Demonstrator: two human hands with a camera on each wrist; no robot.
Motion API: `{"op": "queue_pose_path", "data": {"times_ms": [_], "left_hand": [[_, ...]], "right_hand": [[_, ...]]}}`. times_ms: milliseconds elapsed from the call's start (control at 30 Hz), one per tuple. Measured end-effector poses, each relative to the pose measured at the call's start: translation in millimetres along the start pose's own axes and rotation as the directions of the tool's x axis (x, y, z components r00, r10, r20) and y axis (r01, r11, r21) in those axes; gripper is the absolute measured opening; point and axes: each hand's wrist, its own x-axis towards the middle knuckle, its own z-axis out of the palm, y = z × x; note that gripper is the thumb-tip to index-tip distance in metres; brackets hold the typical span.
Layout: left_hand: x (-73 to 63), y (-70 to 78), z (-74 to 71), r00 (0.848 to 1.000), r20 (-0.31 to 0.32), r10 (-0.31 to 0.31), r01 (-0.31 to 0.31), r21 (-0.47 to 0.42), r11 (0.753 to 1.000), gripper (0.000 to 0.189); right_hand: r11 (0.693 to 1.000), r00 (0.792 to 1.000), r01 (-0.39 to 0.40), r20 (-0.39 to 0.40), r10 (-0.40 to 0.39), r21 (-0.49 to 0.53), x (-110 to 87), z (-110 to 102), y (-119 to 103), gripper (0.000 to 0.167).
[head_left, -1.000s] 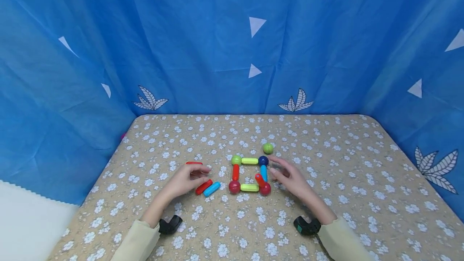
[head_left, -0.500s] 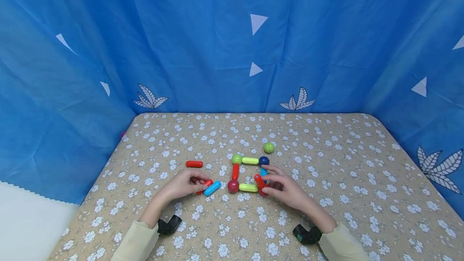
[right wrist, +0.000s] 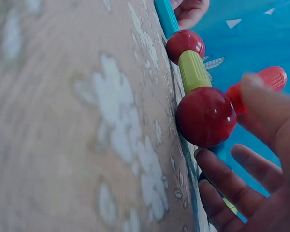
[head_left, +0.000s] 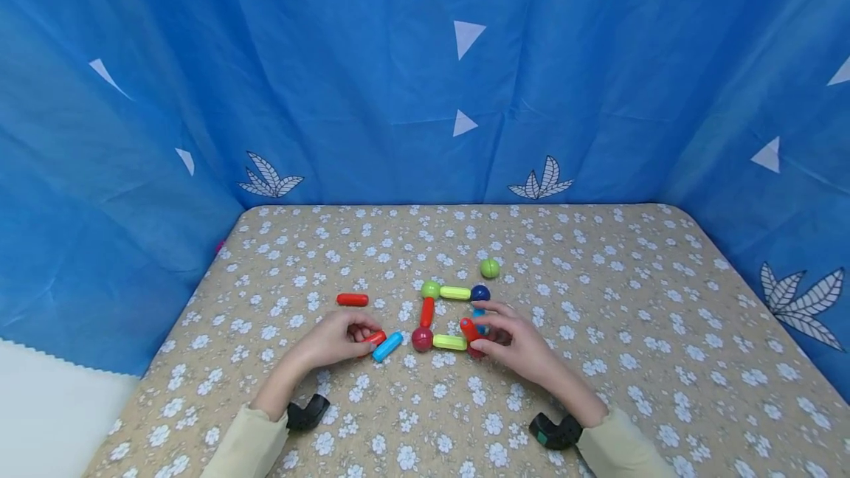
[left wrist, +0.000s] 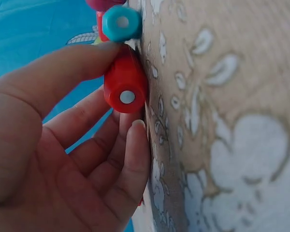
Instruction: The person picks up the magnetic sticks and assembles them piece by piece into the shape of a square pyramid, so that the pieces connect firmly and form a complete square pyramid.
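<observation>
My left hand [head_left: 335, 338] pinches a red magnetic rod [left wrist: 123, 79] between thumb and fingers, low on the tablecloth. Beside it lies a light-blue magnetic rod [head_left: 387, 347]. My right hand [head_left: 521, 345] pinches a red magnetic rod [head_left: 468, 328] that stands up from the front right red ball [right wrist: 206, 117] of a square frame. That frame also has a front left red ball [head_left: 421, 339], a green ball [head_left: 430, 289], a navy ball [head_left: 480, 293], yellow-green rods [head_left: 449, 343], a red side rod [head_left: 427, 312] and a blue side rod partly behind my right fingers.
A loose green ball [head_left: 490, 268] lies behind the navy corner. Another red rod [head_left: 353, 299] rests beyond my left hand. The flowered tablecloth [head_left: 598, 257] reaches back to a blue curtain [head_left: 372, 94].
My right hand has come from beside the navy corner towards me, onto the upright red rod. My left hand has lowered onto the red rod beside the blue one and pinches it.
</observation>
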Motion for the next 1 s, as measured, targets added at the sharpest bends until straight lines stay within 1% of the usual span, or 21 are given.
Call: {"op": "queue_pose_path", "data": {"times_ms": [100, 167, 267, 367, 433, 500, 567, 600, 667, 733, 767, 833, 867, 933, 1000], "left_hand": [[0.6, 0.7, 0.2, 1.000, -0.011, 0.024, -0.024, 0.035, 0.999, 0.016], [0.9, 1.1, 0.2, 1.000, -0.018, 0.020, -0.019, 0.042, 0.999, 0.013], [0.6, 0.7, 0.2, 0.999, -0.030, -0.030, 0.031, 0.021, 0.999, 0.011], [-0.2, -2.2, -0.6, 0.994, -0.041, -0.104, 0.102, -0.047, 0.994, 0.013], [0.2, -4.4, -2.0, 0.990, -0.050, -0.128, 0.122, -0.113, 0.986, 0.016], [2.1, -5.0, -3.6, 0.986, -0.060, -0.155, 0.141, -0.196, 0.970, 0.020], [5.6, -2.9, -5.3, 0.981, -0.069, -0.181, 0.154, -0.288, 0.945, 0.024], [8.1, -0.5, -5.7, 0.978, -0.074, -0.196, 0.161, -0.332, 0.929, 0.027], [13.9, 6.5, -5.4, 0.969, -0.081, -0.234, 0.179, -0.426, 0.887, 0.033], [20.9, 14.4, -2.6, 0.964, -0.089, -0.249, 0.175, -0.493, 0.852, 0.038], [24.6, 18.5, -0.5, 0.966, -0.090, -0.243, 0.163, -0.517, 0.840, 0.040], [32.9, 26.5, 5.5, 0.971, -0.087, -0.222, 0.139, -0.546, 0.826, 0.041], [37.0, 29.9, 9.5, 0.975, -0.081, -0.206, 0.128, -0.552, 0.824, 0.040], [44.5, 35.1, 17.5, 0.983, -0.060, -0.172, 0.110, -0.555, 0.825, 0.038], [50.3, 38.8, 24.8, 0.988, -0.039, -0.149, 0.103, -0.552, 0.828, 0.034]], "right_hand": [[1.000, 1.000, 0.022, 0.002, -0.022, -0.008, 1.3, -0.4, 0.2, 0.024], [1.000, 1.000, 0.027, 0.009, -0.027, -0.004, 1.5, -1.8, 2.3, 0.022], [0.999, 1.000, 0.001, 0.031, -0.002, 0.037, 1.2, -4.5, 7.3, 0.022], [0.998, 0.999, -0.021, 0.049, 0.018, 0.066, 0.6, -6.0, 10.1, 0.026], [0.997, 0.998, -0.028, 0.057, 0.024, 0.070, 0.7, -6.4, 10.0, 0.030], [0.997, 0.998, -0.031, 0.063, 0.026, 0.070, 1.1, -6.3, 8.8, 0.033], [0.997, 0.997, -0.040, 0.070, 0.036, 0.068, 1.9, -6.6, 7.4, 0.033], [0.997, 0.997, -0.044, 0.072, 0.039, 0.069, 2.0, -6.9, 6.6, 0.031], [0.996, 0.996, -0.048, 0.073, 0.043, 0.070, 1.8, -7.5, 3.3, 0.027], [0.997, 0.997, -0.027, 0.075, 0.022, 0.069, 1.2, -10.3, -6.3, 0.025], [0.997, 0.997, -0.020, 0.076, 0.014, 0.074, 1.0, -11.3, -11.1, 0.025], [0.996, 0.997, -0.008, 0.078, 0.001, 0.088, 0.6, -13.4, -20.3, 0.023], [0.996, 0.997, -0.001, 0.077, -0.006, 0.093, 0.5, -14.5, -24.8, 0.023], [0.995, 0.997, -0.006, 0.074, -0.002, 0.099, 0.7, -15.2, -30.3, 0.021], [0.994, 0.998, -0.015, 0.066, 0.008, 0.105, 1.0, -14.8, -32.6, 0.020]]}}
